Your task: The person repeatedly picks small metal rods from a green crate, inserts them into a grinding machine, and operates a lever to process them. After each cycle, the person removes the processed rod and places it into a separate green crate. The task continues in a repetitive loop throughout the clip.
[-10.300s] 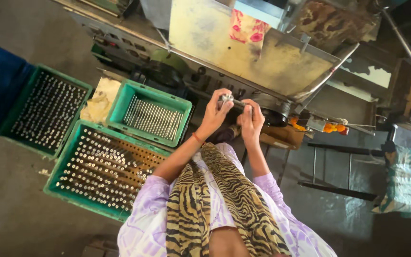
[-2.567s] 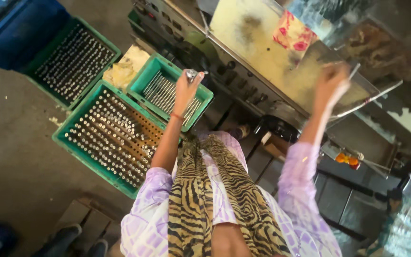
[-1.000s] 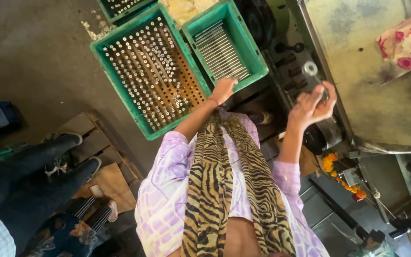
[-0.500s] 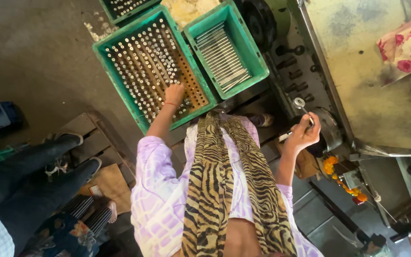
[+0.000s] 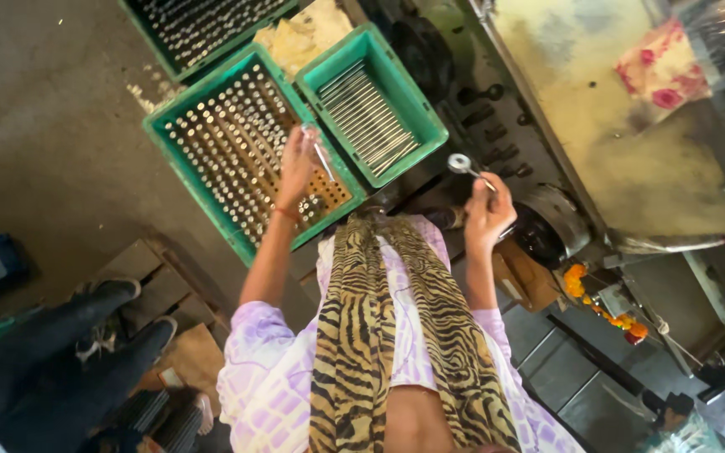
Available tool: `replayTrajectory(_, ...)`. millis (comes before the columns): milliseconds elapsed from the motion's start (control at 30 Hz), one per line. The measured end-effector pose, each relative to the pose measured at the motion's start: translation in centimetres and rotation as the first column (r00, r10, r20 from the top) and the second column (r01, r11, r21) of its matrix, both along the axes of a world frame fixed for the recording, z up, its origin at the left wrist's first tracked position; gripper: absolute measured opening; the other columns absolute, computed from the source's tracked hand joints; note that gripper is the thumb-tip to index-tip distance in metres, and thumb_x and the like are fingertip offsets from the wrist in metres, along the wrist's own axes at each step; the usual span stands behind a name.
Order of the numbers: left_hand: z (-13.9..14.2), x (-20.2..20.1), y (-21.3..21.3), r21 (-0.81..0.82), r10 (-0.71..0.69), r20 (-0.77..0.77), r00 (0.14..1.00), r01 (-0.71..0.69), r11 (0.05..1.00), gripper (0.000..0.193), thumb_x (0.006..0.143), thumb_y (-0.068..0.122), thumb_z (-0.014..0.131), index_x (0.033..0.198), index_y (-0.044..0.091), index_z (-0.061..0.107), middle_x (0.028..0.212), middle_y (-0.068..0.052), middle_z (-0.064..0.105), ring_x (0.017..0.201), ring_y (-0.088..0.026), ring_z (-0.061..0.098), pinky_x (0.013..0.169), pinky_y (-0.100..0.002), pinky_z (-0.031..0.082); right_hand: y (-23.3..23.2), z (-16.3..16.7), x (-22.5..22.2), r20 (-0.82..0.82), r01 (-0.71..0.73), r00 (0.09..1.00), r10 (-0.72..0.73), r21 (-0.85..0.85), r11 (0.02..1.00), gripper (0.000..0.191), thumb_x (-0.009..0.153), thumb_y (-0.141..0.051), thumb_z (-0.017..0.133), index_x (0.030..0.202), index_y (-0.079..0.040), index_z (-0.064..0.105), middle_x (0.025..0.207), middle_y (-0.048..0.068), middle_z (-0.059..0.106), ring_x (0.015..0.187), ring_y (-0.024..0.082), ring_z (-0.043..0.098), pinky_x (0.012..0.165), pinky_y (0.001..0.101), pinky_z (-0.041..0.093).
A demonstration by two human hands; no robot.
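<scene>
Now both hands grip: left [image 5: 298, 164] one rod [image 5: 323, 159], right [image 5: 487, 211] one ring-headed pin [image 5: 466, 166], above three green crates [image 5: 211, 205].

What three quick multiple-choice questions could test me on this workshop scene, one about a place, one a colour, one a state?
1. Where is the left hand?
A. over the large crate of upright rods
B. on the machine's yellow panel
C. in the lap

2. What colour is the small crate of flat-lying rods?
A. red
B. green
C. white

3. What is the right hand doing?
A. hanging empty
B. gripping a cloth
C. holding a thin rod with a ring-shaped end

Answers: 1 A, it hovers above the large crate, pinching a thin rod. 2 B, its walls are green. 3 C, the ringed rod sticks up from its fingers.
</scene>
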State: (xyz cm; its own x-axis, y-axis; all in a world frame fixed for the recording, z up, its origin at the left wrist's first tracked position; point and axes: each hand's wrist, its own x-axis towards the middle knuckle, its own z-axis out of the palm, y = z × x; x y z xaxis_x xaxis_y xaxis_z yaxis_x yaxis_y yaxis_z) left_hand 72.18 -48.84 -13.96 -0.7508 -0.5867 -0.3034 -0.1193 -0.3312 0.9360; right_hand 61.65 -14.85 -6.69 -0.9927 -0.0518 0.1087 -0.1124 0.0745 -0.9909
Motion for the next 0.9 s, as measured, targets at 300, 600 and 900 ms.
replayTrajectory(300,5.3,-11.0,17.2,0.043,-0.437,-0.453,0.777,0.508,0.86,0.047,0.109,0.017,0.054,0.154,0.017,0.042,0.083,0.004,0.045,0.062,-0.004,0.039,0.052,-0.02,0.032,-1.9,2.0,-3.1,-0.046,-0.079,0.996,0.077,-0.053,0.995,0.022,0.107,-0.017,0.064,0.12,0.001,0.068,0.069,-0.005,0.053,0.057,0.002,0.047,0.052,0.0213,0.036)
replayTrajectory(600,8.9,-12.9,19.3,-0.287,-0.4,-0.553,0.731,0.284,0.915,0.031,0.108,0.016,0.071,0.134,0.006,0.056,0.096,-0.005,0.058,0.074,-0.013,0.056,0.064,-0.035,0.045,0.1,2.3,-2.5,0.115,0.024,0.993,0.017,-0.341,0.94,0.025,0.105,-0.028,0.06,0.111,-0.005,0.067,0.061,-0.008,0.038,0.048,0.003,0.034,0.045,0.0238,0.03)
replayTrajectory(900,9.2,-13.4,15.0,-0.955,-0.858,-0.24,0.455,0.051,0.293,0.035,0.094,0.03,0.084,0.112,0.013,0.059,0.092,-0.009,0.072,0.068,-0.029,0.067,0.058,-0.037,0.052,4.5,-1.3,-4.6,0.567,0.069,0.518,0.64,-0.774,0.629,0.05,0.114,-0.056,0.049,0.09,-0.011,0.055,0.056,-0.008,0.025,0.04,0.007,0.02,0.039,0.0274,0.019)
